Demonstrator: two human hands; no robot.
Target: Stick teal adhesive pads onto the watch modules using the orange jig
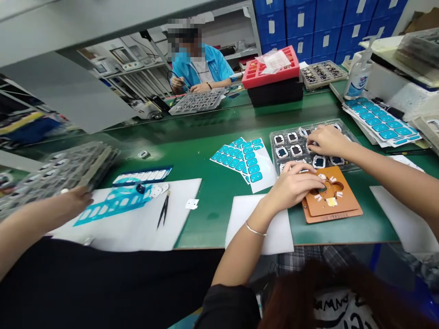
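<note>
At the left edge, my left hand [73, 201] is closed on the near side of a stack of clear plastic trays [51, 169], blurred by motion. The trays are tilted and hold small pale parts. My right hand is out of the picture. Just right of my left hand, a white foam sheet [187, 194] lies on the green table [164, 137]. On it are a blue sticker sheet with cut-outs [99, 208], black tweezers [164, 210] and small white pieces [159, 189]. A strip of white labels [144, 176] lies at its far edge.
A co-worker's hands [291, 183] work right of me, over an orange fixture [331, 201] and a parts tray [284, 137]. Blue sticker sheets [236, 155] lie mid-table. Across the table, another person [206, 68] handles a tray [197, 101]. A red tray [270, 68] tops a black box.
</note>
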